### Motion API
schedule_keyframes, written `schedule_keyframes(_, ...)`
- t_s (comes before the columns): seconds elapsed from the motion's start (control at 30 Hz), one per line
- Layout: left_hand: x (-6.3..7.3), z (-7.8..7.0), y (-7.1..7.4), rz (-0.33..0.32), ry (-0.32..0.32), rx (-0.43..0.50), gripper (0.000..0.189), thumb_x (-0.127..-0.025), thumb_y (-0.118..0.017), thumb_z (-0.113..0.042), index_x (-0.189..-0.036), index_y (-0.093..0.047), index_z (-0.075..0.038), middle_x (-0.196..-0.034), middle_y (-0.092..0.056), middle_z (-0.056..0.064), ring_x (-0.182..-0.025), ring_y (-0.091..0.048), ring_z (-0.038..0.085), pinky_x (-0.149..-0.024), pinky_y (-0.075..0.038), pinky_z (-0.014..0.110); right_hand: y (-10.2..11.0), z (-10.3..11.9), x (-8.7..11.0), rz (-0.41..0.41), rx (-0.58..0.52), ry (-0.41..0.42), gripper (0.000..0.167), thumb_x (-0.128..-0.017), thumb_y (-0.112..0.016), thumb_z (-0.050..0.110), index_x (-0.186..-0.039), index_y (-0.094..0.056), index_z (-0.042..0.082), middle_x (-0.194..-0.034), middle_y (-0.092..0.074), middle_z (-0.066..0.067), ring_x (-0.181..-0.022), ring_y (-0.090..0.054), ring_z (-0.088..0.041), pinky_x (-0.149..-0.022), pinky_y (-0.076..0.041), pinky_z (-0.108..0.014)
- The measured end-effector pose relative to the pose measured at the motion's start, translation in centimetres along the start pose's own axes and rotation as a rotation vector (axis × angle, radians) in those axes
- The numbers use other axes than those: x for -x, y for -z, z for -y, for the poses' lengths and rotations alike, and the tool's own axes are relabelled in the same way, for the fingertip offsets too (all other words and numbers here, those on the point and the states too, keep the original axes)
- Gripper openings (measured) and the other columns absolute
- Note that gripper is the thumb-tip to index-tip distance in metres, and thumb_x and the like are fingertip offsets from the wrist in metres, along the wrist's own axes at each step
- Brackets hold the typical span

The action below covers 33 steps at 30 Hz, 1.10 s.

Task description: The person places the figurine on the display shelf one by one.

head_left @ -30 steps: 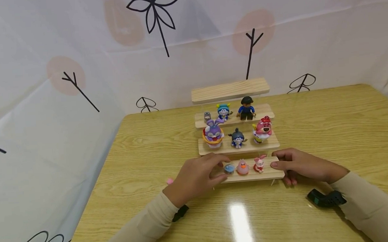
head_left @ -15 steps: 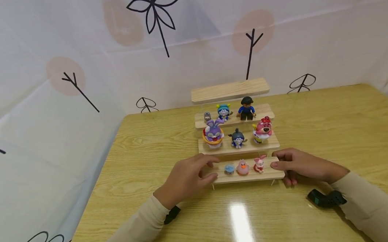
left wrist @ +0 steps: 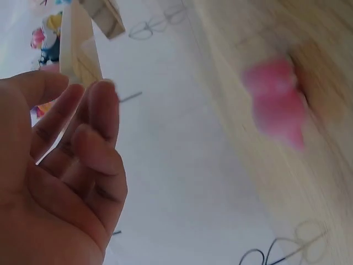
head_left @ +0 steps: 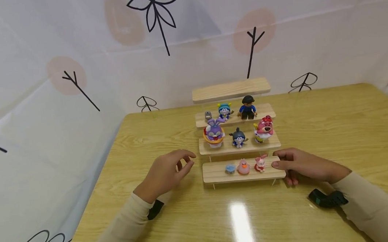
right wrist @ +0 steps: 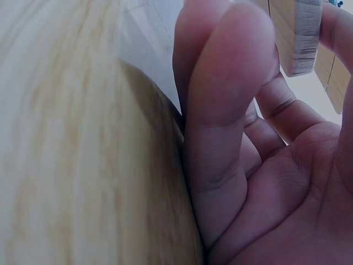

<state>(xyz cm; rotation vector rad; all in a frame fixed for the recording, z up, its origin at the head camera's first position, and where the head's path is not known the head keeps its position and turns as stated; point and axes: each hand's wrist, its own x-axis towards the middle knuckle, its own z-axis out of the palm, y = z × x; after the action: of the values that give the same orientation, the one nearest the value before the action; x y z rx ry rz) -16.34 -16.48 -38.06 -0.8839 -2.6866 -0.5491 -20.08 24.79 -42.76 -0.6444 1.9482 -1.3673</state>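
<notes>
My left hand [head_left: 165, 172] is off the shelf's left side, fingers loosely bent, holding nothing. In the left wrist view a blurred pink toy [left wrist: 276, 102] lies on the table near that hand; the head view hides it. My right hand [head_left: 298, 163] holds the right end of the tiered wooden display shelf [head_left: 213, 176], its thumb over the lowest board and its other fingers behind and below. On that board stand a small blue figure [head_left: 230, 168], a pink duck [head_left: 243, 167] and a pink piglet figure [head_left: 260, 164].
Higher tiers carry a purple rabbit [head_left: 214, 133], a dark-capped figure [head_left: 238, 138], a pink bear [head_left: 264, 129], a grey figure [head_left: 208, 115], a blue-hatted figure [head_left: 224, 111] and a toy man [head_left: 247, 107]. A patterned cloth [head_left: 191, 62] hangs behind the wooden table [head_left: 329, 121].
My left hand has drawn back leftward from beside the small blue figure, which stays on the lowest board. The right hand keeps its place at the shelf's end.
</notes>
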Motion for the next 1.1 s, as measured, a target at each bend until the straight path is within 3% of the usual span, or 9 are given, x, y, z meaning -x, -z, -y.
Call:
schedule_keyframes(0.13, 0.4, 1.3, 0.8, 0.039, 0.059, -0.007, 0.017, -0.099, -0.064, -0.025, -0.112, -0.072, -0.018, -0.089, -0.069, -0.011, -0.057, -0.047, -0.003, -0.05, -0.04, 0.017, -0.1, 0.0, 0.1, -0.013, 0.009, -0.001, 0.024, -0.109, -0.043, 0.021, -0.096, -0.045, 0.001, -0.071, -0.065, -0.007, -0.056, -0.063, -0.016, -0.055, -0.056, -0.036)
schedule_keyframes(0.43, 1.1, 4.2, 2.4, 0.238, 0.211, 0.051, 0.013, -0.098, -0.063, -0.022, -0.107, -0.071, -0.019, -0.091, -0.066, -0.012, -0.061, -0.05, 0.004, -0.054, -0.044, 0.023, -0.1, 0.0, 0.1, -0.013, -0.008, -0.005, 0.024, -0.109, -0.043, 0.021, -0.095, -0.044, 0.001, -0.071, -0.064, -0.006, -0.057, -0.062, -0.014, -0.055, -0.056, -0.035)
schedule_keyframes(0.6, 1.4, 5.2, 2.2, 0.371, 0.267, 0.112, 0.017, -0.09, -0.059, -0.016, -0.104, -0.067, -0.019, -0.09, -0.064, -0.011, -0.056, -0.046, 0.005, -0.052, -0.042, 0.024, -0.1, 0.0, 0.1, -0.012, -0.011, 0.007, 0.024, -0.108, -0.043, 0.02, -0.094, -0.043, 0.0, -0.071, -0.064, -0.005, -0.057, -0.062, -0.013, -0.055, -0.056, -0.035)
schedule_keyframes(0.73, 1.6, 5.7, 1.8, 0.46, 0.282, 0.173, 0.017, -0.09, -0.071, -0.025, -0.104, -0.065, -0.02, -0.094, -0.064, -0.008, -0.058, -0.045, 0.006, -0.055, -0.042, 0.024, -0.2, 0.0, 0.3, -0.013, -0.023, 0.004, 0.023, -0.108, -0.043, 0.019, -0.093, -0.043, 0.003, -0.072, -0.064, -0.006, -0.058, -0.062, -0.014, -0.055, -0.056, -0.036)
schedule_keyframes(0.87, 1.8, 6.2, 1.7, 0.514, 0.257, 0.252, 0.035, -0.084, -0.081, -0.041, -0.106, -0.064, -0.018, -0.101, -0.063, -0.003, -0.068, -0.051, 0.009, -0.063, -0.047, 0.026, -0.2, 0.1, 0.2, -0.02, -0.01, -0.002, 0.023, -0.108, -0.044, 0.021, -0.095, -0.044, 0.002, -0.072, -0.064, -0.007, -0.057, -0.063, -0.015, -0.055, -0.056, -0.036)
schedule_keyframes(1.1, 2.0, 6.5, 1.6, 0.58, 0.188, 0.319, 0.028, -0.091, -0.076, -0.033, -0.104, -0.061, -0.013, -0.099, -0.06, 0.003, -0.076, -0.054, 0.015, -0.068, -0.047, 0.024, -0.1, 0.1, 0.2, -0.022, -0.016, -0.004, 0.023, -0.108, -0.044, 0.02, -0.095, -0.044, 0.002, -0.073, -0.063, -0.007, -0.057, -0.063, -0.016, -0.055, -0.056, -0.036)
